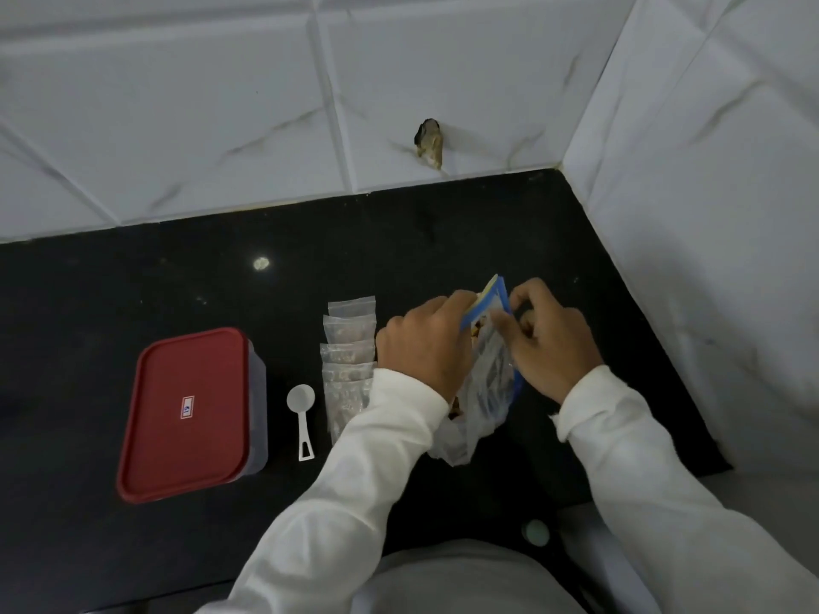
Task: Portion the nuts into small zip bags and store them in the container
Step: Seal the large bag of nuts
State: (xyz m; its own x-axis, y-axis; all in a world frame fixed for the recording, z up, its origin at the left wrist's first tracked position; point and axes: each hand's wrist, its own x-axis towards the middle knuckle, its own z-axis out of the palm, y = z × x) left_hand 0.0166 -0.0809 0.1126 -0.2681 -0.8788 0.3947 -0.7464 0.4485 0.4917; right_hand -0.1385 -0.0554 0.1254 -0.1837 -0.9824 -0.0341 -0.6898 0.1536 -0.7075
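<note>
Blue-rimmed nut bag [487, 387] between both | left hand [425, 347] pinches rim | right hand [551, 343] pinches rim

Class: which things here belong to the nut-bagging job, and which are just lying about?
Job: large clear blue-sealed zip bag; row of small clear zip bags; white plastic scoop; red-lidded plastic container.
Lying about: small pale green round object; chipped hole in wall tile.

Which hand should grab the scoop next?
Probably left. The left hand sits nearest the white scoop, with only the small bags between; the right hand is on the far side of the big nut bag both hold.
</note>
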